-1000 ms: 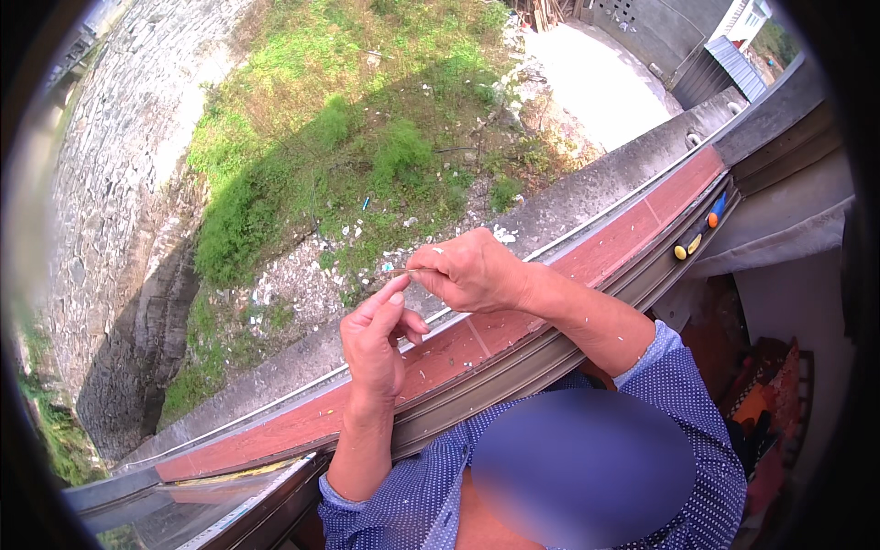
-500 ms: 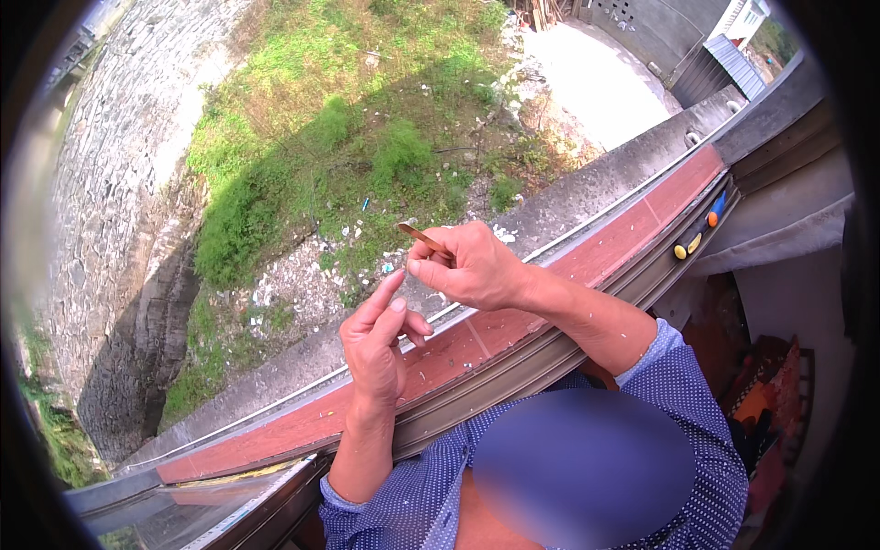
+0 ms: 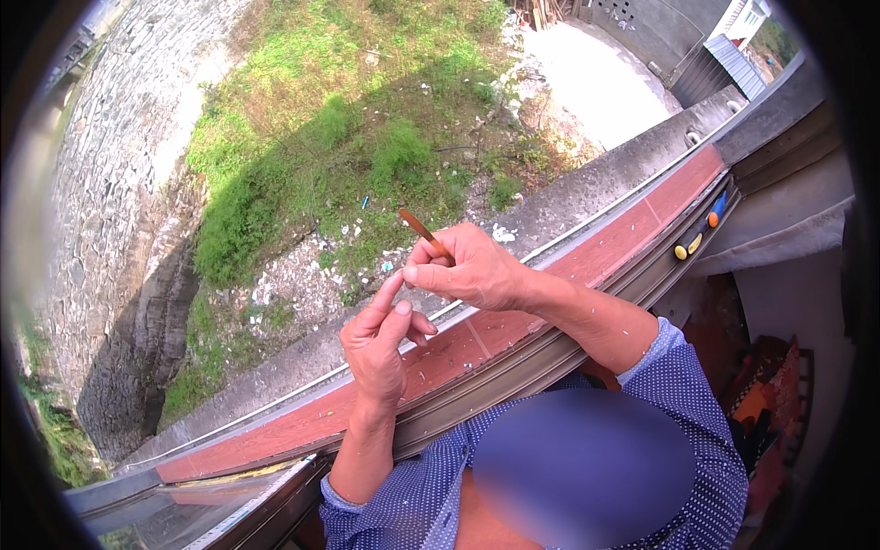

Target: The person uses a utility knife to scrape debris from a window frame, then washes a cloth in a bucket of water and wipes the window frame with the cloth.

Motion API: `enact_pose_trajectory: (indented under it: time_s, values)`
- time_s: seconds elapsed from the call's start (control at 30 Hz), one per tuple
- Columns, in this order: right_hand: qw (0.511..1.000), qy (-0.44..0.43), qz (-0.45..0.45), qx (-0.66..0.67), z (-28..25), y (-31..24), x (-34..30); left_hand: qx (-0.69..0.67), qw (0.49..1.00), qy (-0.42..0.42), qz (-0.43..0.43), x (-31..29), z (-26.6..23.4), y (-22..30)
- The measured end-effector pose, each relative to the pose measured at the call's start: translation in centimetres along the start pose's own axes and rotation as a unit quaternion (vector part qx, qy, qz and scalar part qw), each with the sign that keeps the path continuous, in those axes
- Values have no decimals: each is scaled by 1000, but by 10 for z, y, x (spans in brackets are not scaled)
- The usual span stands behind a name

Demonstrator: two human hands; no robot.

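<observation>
My right hand (image 3: 478, 268) is closed on a thin, flat brown strip (image 3: 418, 225), which sticks out past the fingers toward the upper left. Its lower part is hidden in the grip, so its exact kind cannot be told. My left hand (image 3: 374, 350) sits just below and to the left, palm turned inward. Its index finger points up and meets the right thumb and fingertips, while the left thumb stands apart and the other fingers bend loosely. Nothing shows between the left fingers. Both hands are above the red tiled ledge (image 3: 596, 246).
A brown metal window track (image 3: 541, 365) runs along the ledge. At its right end lie tools with blue-orange (image 3: 715, 213) and yellow-black (image 3: 687, 246) handles. Small pale scraps dot the ledge. Beyond drops a littered grassy slope (image 3: 367, 183); a glass pane (image 3: 215, 502) is lower left.
The brown strip has tilted more steeply upward in my right hand, and that wrist has turned slightly. My left hand has hardly moved.
</observation>
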State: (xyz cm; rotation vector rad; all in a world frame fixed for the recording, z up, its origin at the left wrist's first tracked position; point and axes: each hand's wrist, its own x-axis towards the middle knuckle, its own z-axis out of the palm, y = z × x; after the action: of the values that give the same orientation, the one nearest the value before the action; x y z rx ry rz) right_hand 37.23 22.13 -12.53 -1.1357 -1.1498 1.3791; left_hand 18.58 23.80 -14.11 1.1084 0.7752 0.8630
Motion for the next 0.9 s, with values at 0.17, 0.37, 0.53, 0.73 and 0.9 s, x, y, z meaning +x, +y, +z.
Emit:
enact_pose_trajectory:
  time_s: [0.17, 0.37, 0.53, 0.73, 0.9]
  values:
    - [999, -13, 8, 50, 1, 3, 2, 9, 1000, 3, -2, 0, 1, 2]
    - [993, -26, 25, 109, 1, 1, 2, 4, 1000, 5, 4, 0, 0, -1]
    - [992, -23, 47, 118, 1, -8, 0, -1, 1000, 1, 11, -1, 1, -1]
    - [985, -27, 63, 156, 0, -5, 0, 6, 999, -11, 30, -2, 1, -2]
    - [970, -37, 108, 213, -2, -3, 0, 22, 999, -20, 46, -3, 0, -3]
